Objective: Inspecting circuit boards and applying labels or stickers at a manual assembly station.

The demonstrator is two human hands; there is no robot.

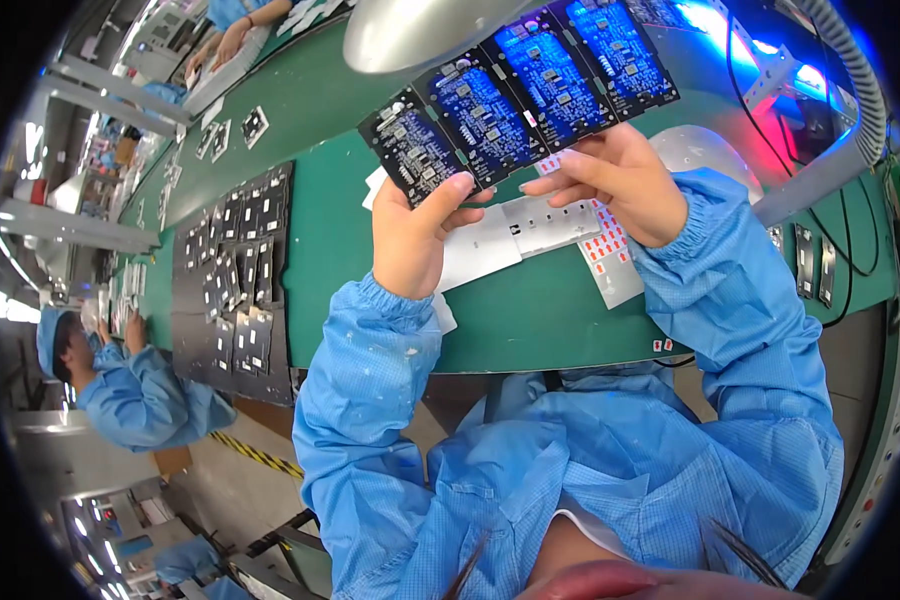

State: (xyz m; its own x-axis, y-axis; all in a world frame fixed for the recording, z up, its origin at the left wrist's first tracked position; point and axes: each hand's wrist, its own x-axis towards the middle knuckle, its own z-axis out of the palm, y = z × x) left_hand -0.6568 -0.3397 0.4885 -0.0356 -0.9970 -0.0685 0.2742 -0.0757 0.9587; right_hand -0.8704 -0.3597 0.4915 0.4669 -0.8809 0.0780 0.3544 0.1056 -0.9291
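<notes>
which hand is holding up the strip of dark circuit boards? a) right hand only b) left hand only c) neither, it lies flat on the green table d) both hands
d: the left hand grips the lower end of the circuit board strip with its thumb on the front, and the right hand pinches its lower edge, so the strip is raised above the green table.
</notes>
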